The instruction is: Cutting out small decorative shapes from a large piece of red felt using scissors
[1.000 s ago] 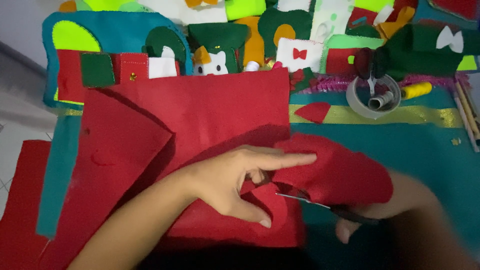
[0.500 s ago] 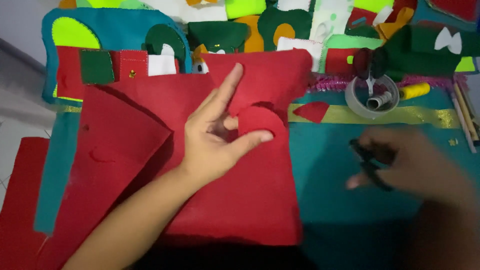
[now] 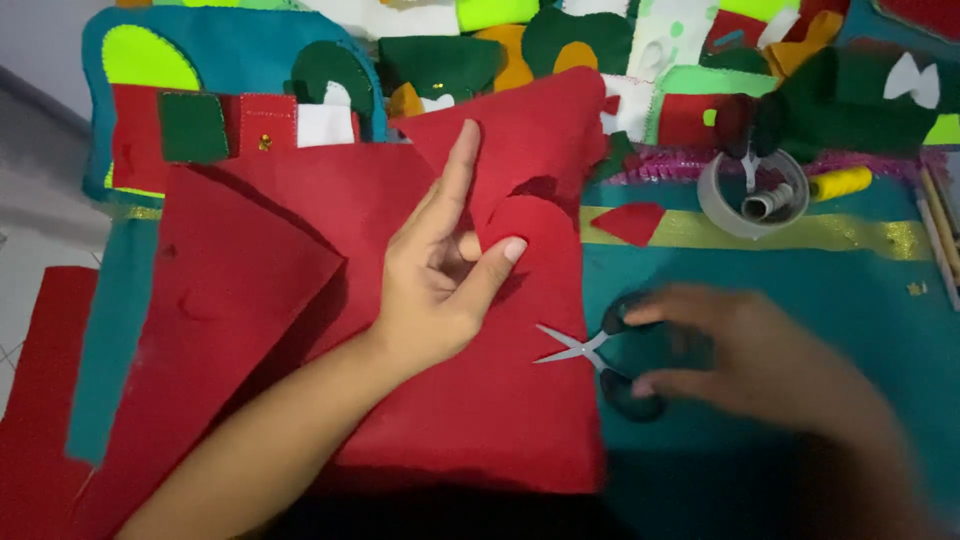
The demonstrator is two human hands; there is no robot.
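My left hand (image 3: pixel 440 270) pinches a small rounded red felt cut-out (image 3: pixel 525 228) between thumb and fingers, held over a large sheet of red felt (image 3: pixel 330 300). The index finger points up and away. My right hand (image 3: pixel 760 365), blurred, rests on the teal felt (image 3: pixel 800 290) with its fingers on the black handles of small scissors (image 3: pixel 600 350). The scissors lie flat, silver blades pointing left onto the red sheet's edge.
A small red felt scrap (image 3: pixel 630 220) lies on a gold glitter strip (image 3: pixel 800 232). A tape roll (image 3: pixel 752 195) with a thread spool and a yellow spool (image 3: pixel 840 182) sit at the right. Many coloured felt pieces (image 3: pixel 560 50) crowd the far side. Pencils (image 3: pixel 940 240) lie at the right edge.
The scissors went from cutting the red felt to lying on the teal felt. My left hand lifted the cut-out piece up off the sheet and holds it.
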